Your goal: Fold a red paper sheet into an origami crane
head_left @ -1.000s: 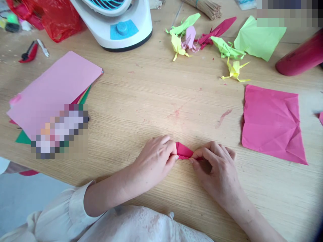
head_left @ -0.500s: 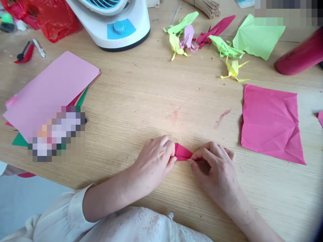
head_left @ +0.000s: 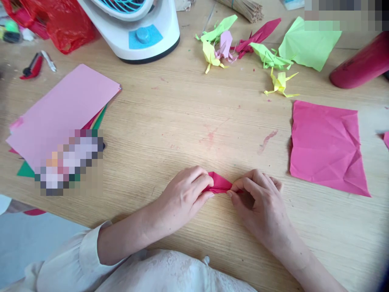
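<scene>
One folded paper (head_left: 220, 182), two close grips

The left hand (head_left: 182, 194) has curled fingers and a thumb drawn in close, holding the left end of the folded paper. The right hand (head_left: 261, 198) pinches the opposite tip between thumb and forefinger, its palm hollow. The folded paper lies between them — left of the pink sheet (head_left: 326, 148) and nearer the person.

The likely trouble is in the layers: a loose left grip could let them slip, and a crease pressed then would land crooked. Uneven tugging might tear the thin tip — how hard either hand presses cannot be told.

Farther out, a yellow paper figure (head_left: 281, 83) stands just beyond the pink sheet's far left corner, and a green sheet (head_left: 310, 44) lies beyond it. A fan (head_left: 146, 36) stands well left of the pink sheet and farther back; a paper stack (head_left: 69, 105) lies farther left.
</scene>
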`<state>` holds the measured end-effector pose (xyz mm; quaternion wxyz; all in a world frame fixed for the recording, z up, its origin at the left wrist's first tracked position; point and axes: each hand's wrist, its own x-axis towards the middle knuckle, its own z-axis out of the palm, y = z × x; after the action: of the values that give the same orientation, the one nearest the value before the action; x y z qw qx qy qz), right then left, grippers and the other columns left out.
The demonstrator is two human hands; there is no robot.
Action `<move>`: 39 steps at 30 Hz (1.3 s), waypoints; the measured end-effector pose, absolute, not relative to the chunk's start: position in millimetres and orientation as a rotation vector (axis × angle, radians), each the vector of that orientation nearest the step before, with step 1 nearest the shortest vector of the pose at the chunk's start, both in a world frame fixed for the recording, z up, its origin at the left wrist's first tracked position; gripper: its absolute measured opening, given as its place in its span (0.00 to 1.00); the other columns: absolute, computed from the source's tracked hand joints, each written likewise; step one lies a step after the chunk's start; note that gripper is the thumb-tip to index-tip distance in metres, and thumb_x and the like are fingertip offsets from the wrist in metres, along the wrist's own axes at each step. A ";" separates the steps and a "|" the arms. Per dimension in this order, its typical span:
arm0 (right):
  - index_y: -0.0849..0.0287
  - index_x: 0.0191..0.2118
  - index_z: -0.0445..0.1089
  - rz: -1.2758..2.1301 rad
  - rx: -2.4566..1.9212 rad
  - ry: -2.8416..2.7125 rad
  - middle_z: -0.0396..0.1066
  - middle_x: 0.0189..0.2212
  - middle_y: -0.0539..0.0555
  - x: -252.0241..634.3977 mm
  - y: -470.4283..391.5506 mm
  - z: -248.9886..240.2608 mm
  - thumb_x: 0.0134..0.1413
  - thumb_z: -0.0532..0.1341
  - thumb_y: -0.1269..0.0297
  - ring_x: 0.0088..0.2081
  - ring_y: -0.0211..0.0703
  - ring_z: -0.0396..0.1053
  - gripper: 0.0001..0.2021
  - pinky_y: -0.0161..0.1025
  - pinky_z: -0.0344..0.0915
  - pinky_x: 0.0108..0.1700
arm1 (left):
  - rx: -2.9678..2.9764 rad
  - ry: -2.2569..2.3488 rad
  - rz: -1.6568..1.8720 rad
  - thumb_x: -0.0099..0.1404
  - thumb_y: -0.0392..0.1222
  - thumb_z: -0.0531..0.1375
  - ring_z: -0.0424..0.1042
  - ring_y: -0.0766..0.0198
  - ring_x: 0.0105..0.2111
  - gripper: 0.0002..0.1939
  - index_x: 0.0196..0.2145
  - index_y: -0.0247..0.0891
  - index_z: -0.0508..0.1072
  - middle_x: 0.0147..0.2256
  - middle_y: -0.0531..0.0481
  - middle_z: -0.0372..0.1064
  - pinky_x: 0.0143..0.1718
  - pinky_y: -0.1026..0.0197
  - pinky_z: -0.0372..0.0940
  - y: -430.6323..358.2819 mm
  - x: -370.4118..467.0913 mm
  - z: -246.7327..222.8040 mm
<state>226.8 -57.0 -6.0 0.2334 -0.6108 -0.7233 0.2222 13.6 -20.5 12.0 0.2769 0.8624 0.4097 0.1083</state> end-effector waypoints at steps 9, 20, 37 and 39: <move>0.53 0.32 0.70 0.586 -1.673 -2.002 0.67 0.31 0.50 226.5 -57.4 -6.0 0.58 0.61 0.68 0.36 0.45 0.65 0.04 0.48 0.52 0.44 | 2.307 1.211 0.181 0.72 0.33 0.54 0.68 0.61 0.38 0.06 0.36 0.36 0.69 0.40 0.48 0.65 0.40 0.57 0.66 -19.4 21.8 18.4; 0.54 0.32 0.70 0.582 -1.667 -2.002 0.66 0.31 0.50 227.3 -57.2 -8.3 0.59 0.61 0.68 0.36 0.45 0.65 0.05 0.47 0.52 0.44 | 2.334 1.263 -0.062 0.70 0.33 0.56 0.67 0.61 0.35 0.05 0.34 0.36 0.67 0.39 0.48 0.64 0.36 0.58 0.65 -12.1 31.7 27.7; 0.55 0.31 0.71 0.599 -1.667 -1.966 0.68 0.31 0.50 230.9 -57.5 -7.2 0.57 0.61 0.70 0.37 0.44 0.67 0.05 0.47 0.55 0.45 | 2.866 0.837 0.232 0.76 0.33 0.47 0.71 0.60 0.46 0.15 0.49 0.34 0.72 0.47 0.45 0.74 0.50 0.57 0.69 -32.7 17.6 11.0; 0.55 0.31 0.71 0.581 -1.654 -1.973 0.68 0.31 0.51 232.9 -57.9 -7.3 0.57 0.61 0.71 0.37 0.44 0.66 0.05 0.47 0.56 0.45 | 2.953 0.816 0.228 0.75 0.31 0.46 0.73 0.59 0.46 0.17 0.51 0.31 0.72 0.49 0.42 0.74 0.50 0.57 0.70 -37.4 15.0 11.6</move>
<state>232.9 -57.9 -7.3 0.2486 -0.6069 -0.7241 0.2134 15.0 -37.4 11.6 0.0347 0.9607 0.2654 0.0740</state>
